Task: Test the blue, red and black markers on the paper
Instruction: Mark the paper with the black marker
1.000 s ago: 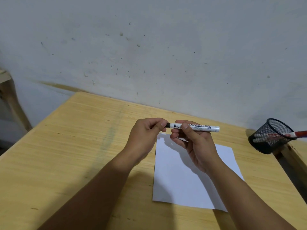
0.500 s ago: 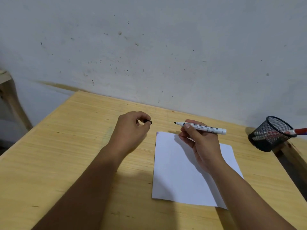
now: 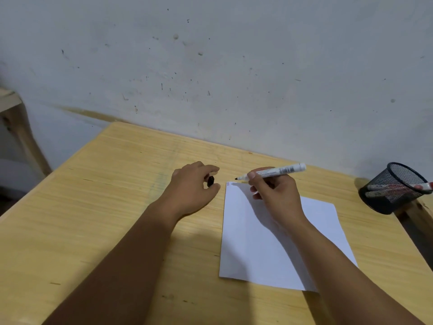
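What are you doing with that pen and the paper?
A person is trying out markers. The right hand holds an uncapped black marker, its tip poised just over the top left corner of the white paper on the wooden table. The left hand holds the black cap beside the sheet. Small red marks already sit in that corner. A mesh pen cup on the right holds a red-capped marker.
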